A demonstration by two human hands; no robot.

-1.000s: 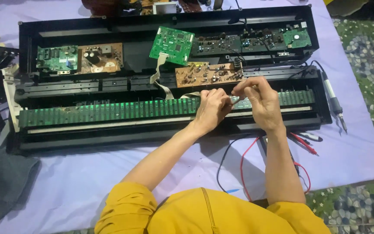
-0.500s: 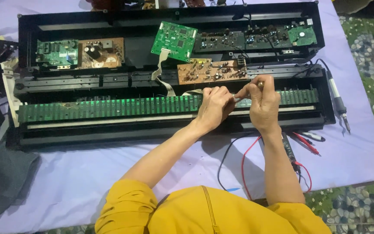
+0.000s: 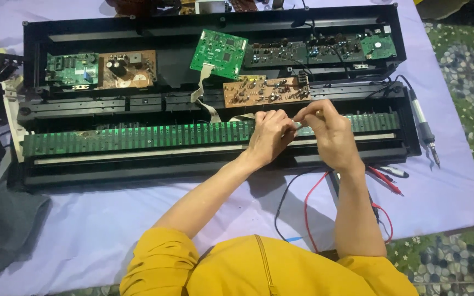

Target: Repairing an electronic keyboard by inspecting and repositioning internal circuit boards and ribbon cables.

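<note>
Going from the left of the opened keyboard chassis (image 3: 45,181), a dark grey cloth (image 3: 1,219) lies on the lilac sheet (image 3: 111,219) in front of its left corner. Inside sit a small green board (image 3: 72,68) and a brown board (image 3: 127,68), then a tilted green circuit board (image 3: 219,53) with a flat ribbon cable (image 3: 204,90) trailing down from it.

Over the long green key-contact strip (image 3: 138,137), the left hand (image 3: 270,137) is pinched shut on a small silvery part (image 3: 297,126), and the right hand (image 3: 330,134) pinches its other end. What the part is I cannot tell. It looks light, thin and easily bent, best gripped at its ends.

Red and black test leads (image 3: 308,203) lie in front of the chassis, and a soldering iron (image 3: 423,123) lies off its right end.
</note>
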